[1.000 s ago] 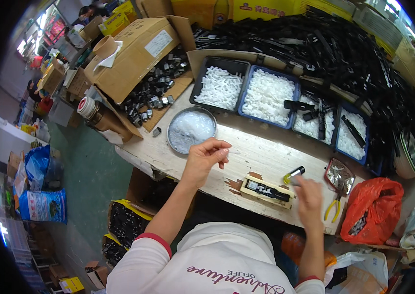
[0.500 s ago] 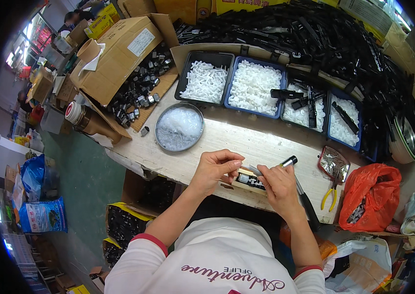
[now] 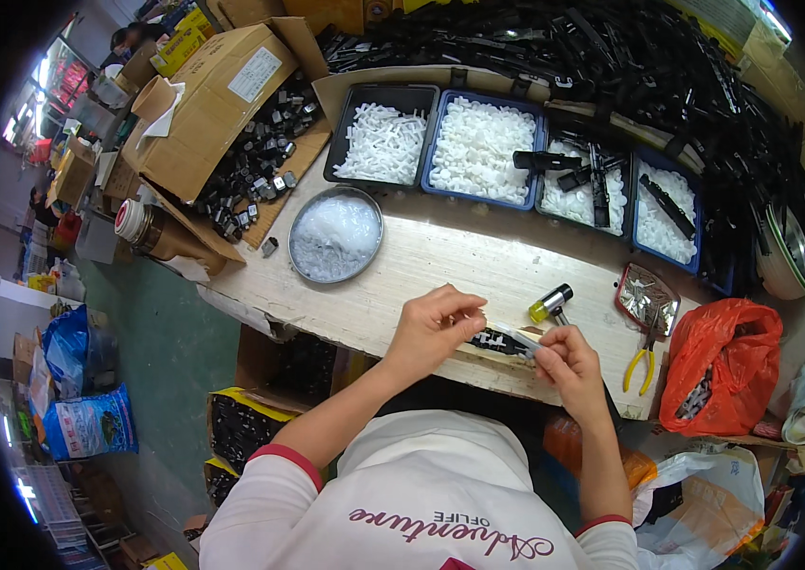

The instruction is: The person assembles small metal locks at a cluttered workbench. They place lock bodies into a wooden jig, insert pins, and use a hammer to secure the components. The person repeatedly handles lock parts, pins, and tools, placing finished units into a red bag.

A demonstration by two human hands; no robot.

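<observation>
Thumb and fingertips of my left hand (image 3: 429, 334) are pinched together over the left end of a narrow black housing (image 3: 494, 340) with small white parts in it. What they hold, if anything, is too small to make out. The housing lies at the table's front edge, in a pale wooden holder partly covered by my hands. My right hand (image 3: 570, 369) is closed on a slim grey tool (image 3: 526, 342), its exact kind unclear, which points left over the housing's right end. Just beyond that hand lies a hammer (image 3: 551, 303) with a yellow-and-black head; its handle is partly hidden.
A round metal dish (image 3: 336, 235) of whitish translucent material stands on the left. Behind it are a black tray (image 3: 334, 173) and blue trays (image 3: 429, 188) of white plastic parts. Yellow-handled pliers (image 3: 647, 367) and a red bag (image 3: 724, 353) are at right. Black housings (image 3: 593, 57) pile up behind.
My right hand has moved right and slightly down with the grey tool, away from my left fingertips. The left hand has shifted slightly right. More of the hammer's head shows.
</observation>
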